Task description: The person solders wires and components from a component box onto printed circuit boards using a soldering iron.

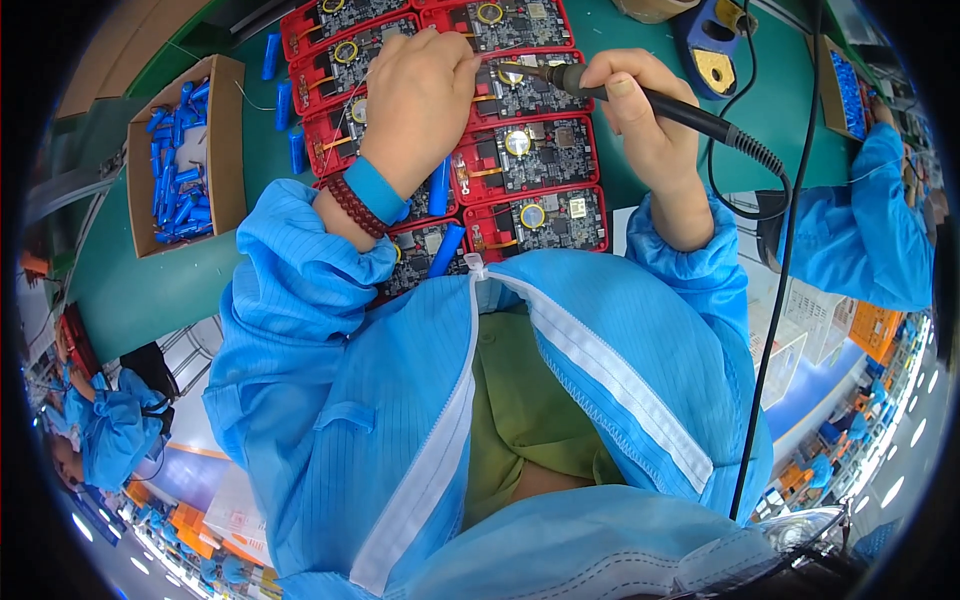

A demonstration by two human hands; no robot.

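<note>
My right hand (650, 125) grips a soldering iron (700, 118) by its black handle. The iron's tip points left, onto a circuit board (540, 95) in a red housing, close to its round coin cell. Just left of the tip, my left hand (422, 105) is closed, its fingertips pinching a thin solder wire (352, 108), partly hidden beneath the hand. Several red housings (598, 160) with dark boards lie in two columns under my hands. Blue cylindrical batteries (446, 250) rest on the nearer ones; my left wrist hides part of these.
A cardboard box (232, 150) of blue cylinders stands at left, with loose batteries (284, 105) beside it. A blue iron stand (695, 40) with yellow sponge (715, 70) is at far right. The iron's cable (755, 212) loops there. People in blue (850, 240) work on both sides.
</note>
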